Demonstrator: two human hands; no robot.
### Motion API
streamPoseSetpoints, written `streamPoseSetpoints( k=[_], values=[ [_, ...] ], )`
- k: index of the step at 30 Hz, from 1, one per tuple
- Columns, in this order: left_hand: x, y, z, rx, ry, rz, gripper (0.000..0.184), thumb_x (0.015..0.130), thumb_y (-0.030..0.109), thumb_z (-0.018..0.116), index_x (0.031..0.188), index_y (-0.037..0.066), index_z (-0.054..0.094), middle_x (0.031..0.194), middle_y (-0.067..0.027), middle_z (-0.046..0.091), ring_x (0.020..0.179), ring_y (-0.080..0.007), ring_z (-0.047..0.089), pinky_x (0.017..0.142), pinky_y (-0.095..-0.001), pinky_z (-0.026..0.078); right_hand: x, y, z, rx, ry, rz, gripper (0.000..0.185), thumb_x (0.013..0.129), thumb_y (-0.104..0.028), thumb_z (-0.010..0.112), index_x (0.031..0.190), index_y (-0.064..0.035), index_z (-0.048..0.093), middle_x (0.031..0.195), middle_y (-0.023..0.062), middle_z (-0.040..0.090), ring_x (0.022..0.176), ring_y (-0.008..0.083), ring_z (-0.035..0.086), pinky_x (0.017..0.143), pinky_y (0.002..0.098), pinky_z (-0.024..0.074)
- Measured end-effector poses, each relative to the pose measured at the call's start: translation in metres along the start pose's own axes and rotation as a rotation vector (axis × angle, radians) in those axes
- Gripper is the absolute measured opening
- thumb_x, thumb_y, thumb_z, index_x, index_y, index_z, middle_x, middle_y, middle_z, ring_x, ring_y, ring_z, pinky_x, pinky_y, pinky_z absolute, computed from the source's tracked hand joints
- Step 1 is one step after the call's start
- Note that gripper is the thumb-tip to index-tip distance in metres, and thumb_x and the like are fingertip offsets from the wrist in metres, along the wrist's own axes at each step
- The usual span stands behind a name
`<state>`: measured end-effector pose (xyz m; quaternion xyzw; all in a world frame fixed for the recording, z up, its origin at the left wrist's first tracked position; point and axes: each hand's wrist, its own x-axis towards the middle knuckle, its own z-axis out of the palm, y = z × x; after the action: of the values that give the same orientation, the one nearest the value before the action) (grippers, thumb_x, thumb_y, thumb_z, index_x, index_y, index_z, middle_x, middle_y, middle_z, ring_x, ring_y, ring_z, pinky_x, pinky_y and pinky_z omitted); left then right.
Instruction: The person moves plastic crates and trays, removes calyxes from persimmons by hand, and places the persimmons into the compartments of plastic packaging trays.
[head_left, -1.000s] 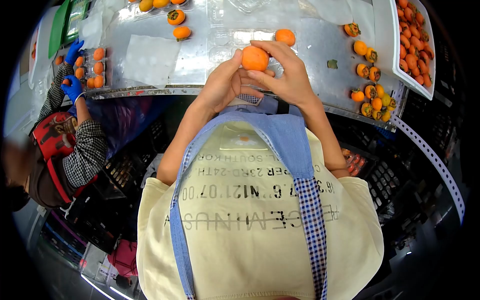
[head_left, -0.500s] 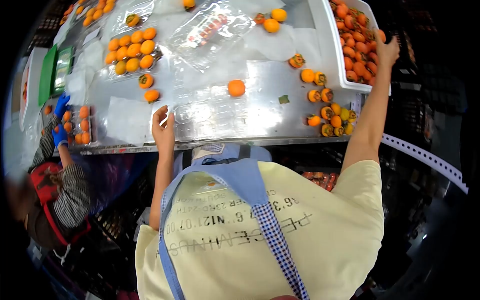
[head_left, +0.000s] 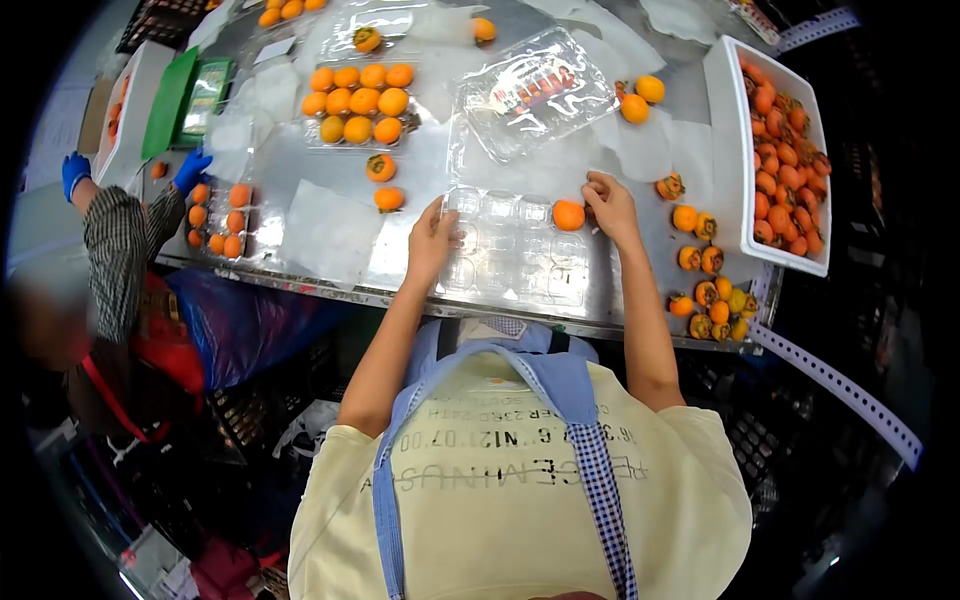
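Observation:
A clear compartment tray [head_left: 515, 240] lies on the metal table near its front edge. One orange persimmon [head_left: 568, 215] sits in its back right compartment. My left hand [head_left: 432, 242] is at the tray's left edge, thumb and fingers closed on the rim. At the back right corner, beside the persimmon, my right hand [head_left: 611, 208] has its fingers curled at the rim. Neither hand holds a fruit. Behind the tray lies a clear plastic lid or pack with a printed label [head_left: 540, 95].
A white foam crate [head_left: 738, 200] full of persimmons stands at the right. Loose persimmons [head_left: 720, 310] lie before it. A filled tray of persimmons [head_left: 364, 101] is at the back left. At the far left, a co-worker's blue-gloved hands [head_left: 190, 172] are near another tray [head_left: 218, 222].
My right hand has come back from the foam crate to the tray's right side. My left hand has moved to the tray's left edge. The co-worker's gloved hands have moved apart.

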<state>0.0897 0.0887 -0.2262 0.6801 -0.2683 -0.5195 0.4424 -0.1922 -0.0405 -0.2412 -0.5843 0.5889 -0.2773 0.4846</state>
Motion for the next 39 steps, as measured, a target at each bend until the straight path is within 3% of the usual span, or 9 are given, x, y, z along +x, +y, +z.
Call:
streamPoseSetpoints(
  k=[7, 11, 12, 15, 19, 22, 29, 33, 39],
  values=[
    [0.022, 0.011, 0.05, 0.004, -0.112, 0.058, 0.049, 0.09, 0.017, 0.054, 0.133, -0.002, 0.04, 0.102, -0.0149, 0.061, 0.073, -0.0151, 0.062, 0.06, -0.0247, 0.05, -0.004, 0.012, -0.047, 0.014, 0.164, 0.057, 0.035, 0.081, -0.015, 0.062, 0.111, 0.0039, 0.057, 0.087, 0.0092, 0.066, 0.073, 0.0146, 0.063, 0.066, 0.026, 0.0503],
    [0.028, 0.013, 0.066, 0.043, -0.17, 0.061, 0.049, 0.089, 0.02, 0.055, 0.131, -0.001, 0.042, 0.103, -0.0171, 0.062, 0.075, -0.0176, 0.063, 0.061, -0.0266, 0.051, -0.002, 0.003, -0.058, -0.338, 0.262, -0.023, 0.036, 0.081, -0.02, 0.061, 0.11, 0.0021, 0.059, 0.096, 0.0145, 0.065, 0.085, 0.0247, 0.063, 0.078, 0.0333, 0.0486],
    [0.03, 0.011, 0.067, 0.097, -0.176, 0.077, 0.049, 0.089, 0.021, 0.056, 0.131, -0.001, 0.042, 0.103, -0.0151, 0.062, 0.076, -0.0161, 0.062, 0.061, -0.0257, 0.05, -0.007, -0.012, -0.057, -0.517, 0.339, -0.117, 0.036, 0.08, -0.02, 0.062, 0.109, 0.0012, 0.059, 0.101, 0.0168, 0.063, 0.09, 0.0295, 0.061, 0.082, 0.0376, 0.0466],
    [0.031, 0.007, 0.062, 0.244, -0.15, 0.126, 0.051, 0.088, 0.024, 0.058, 0.13, -0.001, 0.042, 0.103, -0.0112, 0.061, 0.076, -0.0129, 0.059, 0.062, -0.0242, 0.048, -0.01, -0.054, -0.045, -0.71, 0.531, -0.388, 0.036, 0.079, -0.021, 0.063, 0.108, 0.0003, 0.059, 0.104, 0.0174, 0.061, 0.094, 0.0294, 0.059, 0.083, 0.0384, 0.0456],
    [0.028, 0.023, 0.06, 0.341, -0.017, 0.197, 0.05, 0.087, 0.03, 0.059, 0.126, 0.001, 0.046, 0.105, -0.0111, 0.059, 0.08, -0.0141, 0.057, 0.069, -0.027, 0.047, 0.017, -0.077, -0.012, -0.132, 0.314, -0.072, 0.039, 0.079, -0.03, 0.064, 0.104, -0.0003, 0.061, 0.093, 0.017, 0.065, 0.08, 0.0312, 0.063, 0.075, 0.0385, 0.0486],
    [0.039, 0.031, 0.06, 0.366, 0.046, 0.329, 0.044, 0.088, 0.027, 0.058, 0.124, 0.003, 0.048, 0.107, -0.0108, 0.057, 0.087, -0.016, 0.055, 0.073, -0.0298, 0.046, 0.037, -0.078, -0.006, -0.277, 0.161, 0.082, 0.039, 0.079, -0.035, 0.064, 0.098, -0.0005, 0.064, 0.083, 0.0156, 0.067, 0.074, 0.0313, 0.064, 0.071, 0.0379, 0.0495],
    [0.028, 0.062, 0.05, 0.172, 0.089, 0.445, 0.033, 0.088, 0.017, 0.057, 0.118, 0.003, 0.052, 0.109, -0.0078, 0.056, 0.092, -0.0148, 0.052, 0.077, -0.0277, 0.043, -0.025, -0.107, -0.022, -0.308, 0.266, -0.054, 0.029, 0.08, -0.03, 0.063, 0.088, -0.0018, 0.065, 0.074, 0.0118, 0.066, 0.067, 0.021, 0.064, 0.063, 0.0317, 0.0491],
    [0.013, 0.077, 0.055, 0.114, -0.056, 0.626, 0.028, 0.088, 0.007, 0.057, 0.114, 0.002, 0.053, 0.11, -0.0066, 0.055, 0.092, -0.0144, 0.051, 0.08, -0.0276, 0.043, -0.096, -0.092, -0.035, -0.299, 0.397, -0.049, 0.02, 0.082, -0.023, 0.06, 0.089, -0.0041, 0.065, 0.077, 0.0117, 0.066, 0.071, 0.0239, 0.064, 0.065, 0.0324, 0.0491],
    [-0.055, 0.092, 0.079, 0.029, -0.51, 0.524, 0.027, 0.089, 0.005, 0.056, 0.115, 0.0, 0.049, 0.108, -0.0092, 0.054, 0.099, -0.016, 0.053, 0.088, -0.0274, 0.043, -0.228, -0.059, -0.005, -0.253, 0.745, 0.158, 0.017, 0.083, -0.021, 0.055, 0.089, -0.008, 0.066, 0.079, 0.0087, 0.066, 0.074, 0.0265, 0.064, 0.066, 0.0354, 0.0489]
  ],
)
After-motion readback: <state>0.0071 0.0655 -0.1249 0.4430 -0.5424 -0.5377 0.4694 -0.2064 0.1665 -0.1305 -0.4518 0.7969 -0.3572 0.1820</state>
